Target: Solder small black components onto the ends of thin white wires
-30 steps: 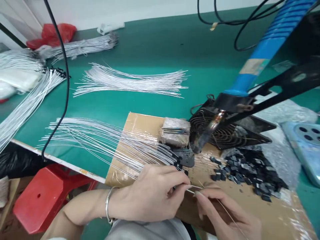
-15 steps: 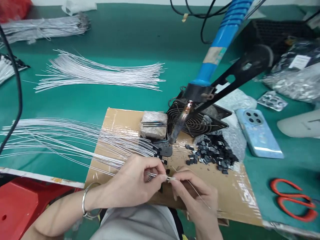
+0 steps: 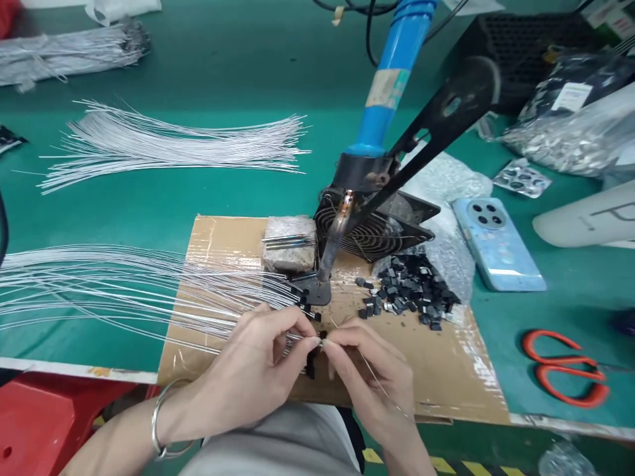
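My left hand (image 3: 270, 360) is closed, thumb and forefinger pinching thin white wires near their ends. Opposite it, the fingertips of my right hand (image 3: 372, 373) pinch at the same spot, and a thin solder wire (image 3: 373, 375) runs across that palm. What lies exactly between the fingertips is too small to make out. The long white wires (image 3: 124, 284) stretch left from my left hand, several ending in small black connectors (image 3: 311, 360). Just above my hands, the tip of a blue soldering iron (image 3: 335, 238) points down in its black stand.
Loose black connectors (image 3: 417, 287) lie piled on the cardboard (image 3: 446, 383). Behind the iron sits a black fan (image 3: 377, 228), beside a block with metal pins (image 3: 289, 254). A phone (image 3: 499, 244), orange-handled scissors (image 3: 570, 370) and a white cup (image 3: 585, 215) are right; another wire bundle (image 3: 183, 145) lies behind.
The view has shifted, so the table things appear further left. My fingertips have come closer together at the wire ends; both hands keep their pinch.
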`<state>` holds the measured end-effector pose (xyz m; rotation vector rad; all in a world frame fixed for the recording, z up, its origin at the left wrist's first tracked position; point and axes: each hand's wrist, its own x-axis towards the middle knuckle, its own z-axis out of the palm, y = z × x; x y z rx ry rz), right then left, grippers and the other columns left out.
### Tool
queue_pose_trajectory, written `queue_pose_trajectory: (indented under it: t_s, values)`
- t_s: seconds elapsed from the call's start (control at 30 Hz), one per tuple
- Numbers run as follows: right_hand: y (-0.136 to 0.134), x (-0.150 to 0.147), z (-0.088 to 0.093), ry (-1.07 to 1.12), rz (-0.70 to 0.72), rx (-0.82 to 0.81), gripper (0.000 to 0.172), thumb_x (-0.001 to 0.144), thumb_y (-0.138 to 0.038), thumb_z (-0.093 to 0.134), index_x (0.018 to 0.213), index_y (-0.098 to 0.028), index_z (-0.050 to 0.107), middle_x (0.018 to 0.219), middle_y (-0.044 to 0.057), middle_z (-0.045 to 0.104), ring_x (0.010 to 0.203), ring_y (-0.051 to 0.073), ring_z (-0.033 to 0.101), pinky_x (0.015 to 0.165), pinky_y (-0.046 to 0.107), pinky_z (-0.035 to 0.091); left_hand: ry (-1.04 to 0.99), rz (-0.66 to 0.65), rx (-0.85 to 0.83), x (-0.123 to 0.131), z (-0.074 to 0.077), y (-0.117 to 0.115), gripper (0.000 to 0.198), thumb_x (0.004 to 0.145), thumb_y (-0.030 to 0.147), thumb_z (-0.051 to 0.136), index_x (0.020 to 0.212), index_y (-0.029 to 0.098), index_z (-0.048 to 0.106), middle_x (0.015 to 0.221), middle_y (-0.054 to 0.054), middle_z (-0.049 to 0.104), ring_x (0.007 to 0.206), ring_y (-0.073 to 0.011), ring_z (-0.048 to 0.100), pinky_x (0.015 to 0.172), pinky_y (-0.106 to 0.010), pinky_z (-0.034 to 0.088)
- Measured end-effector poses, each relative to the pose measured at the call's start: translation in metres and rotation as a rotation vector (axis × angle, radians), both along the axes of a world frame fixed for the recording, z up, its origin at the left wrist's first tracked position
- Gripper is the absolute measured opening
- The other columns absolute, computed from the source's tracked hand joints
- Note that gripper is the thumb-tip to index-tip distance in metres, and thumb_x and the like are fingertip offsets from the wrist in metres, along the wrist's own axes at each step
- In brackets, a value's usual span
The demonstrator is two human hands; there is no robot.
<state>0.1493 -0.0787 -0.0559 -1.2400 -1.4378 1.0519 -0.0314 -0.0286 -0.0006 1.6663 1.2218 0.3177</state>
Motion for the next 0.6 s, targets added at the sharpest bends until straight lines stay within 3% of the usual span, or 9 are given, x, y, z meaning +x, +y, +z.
queue_pose_trajectory:
  t_s: [0.17,0.43,0.6]
  values:
    - [0.000,-0.006,0.001,0.078,-0.022,-0.081,0.016,0.097,-0.016,0.058,0.084,-0.021,0.065,0.071,-0.003,0.054,0.060,0.011,0.051,0.054,0.024,0.038,-0.198,0.066,-0.187,-0.001,-0.009,0.004,0.019,0.097,0.026,0.055,0.080,0.018,0.060,0.066,0.004,0.050,0.057,-0.0103,0.036,0.052,-0.025,0.026]
    - [0.002,-0.014,0.000,0.243,-0.157,-0.180,0.023,0.099,-0.027,0.059,0.080,-0.021,0.071,0.067,-0.002,0.056,0.056,0.012,0.054,0.053,0.025,0.041,-0.374,0.184,-0.302,0.000,-0.010,0.007,0.020,0.096,0.026,0.059,0.079,0.015,0.060,0.066,0.003,0.052,0.060,-0.0096,0.042,0.053,-0.022,0.031]
    - [0.000,-0.012,-0.012,0.413,-0.262,-0.171,0.046,0.105,-0.042,0.040,0.093,-0.020,0.079,0.070,0.003,0.062,0.059,0.015,0.058,0.052,0.027,0.047,-0.347,0.241,-0.291,-0.001,-0.009,0.007,0.019,0.094,0.028,0.062,0.080,0.015,0.063,0.067,0.002,0.053,0.060,-0.0095,0.043,0.053,-0.021,0.030]
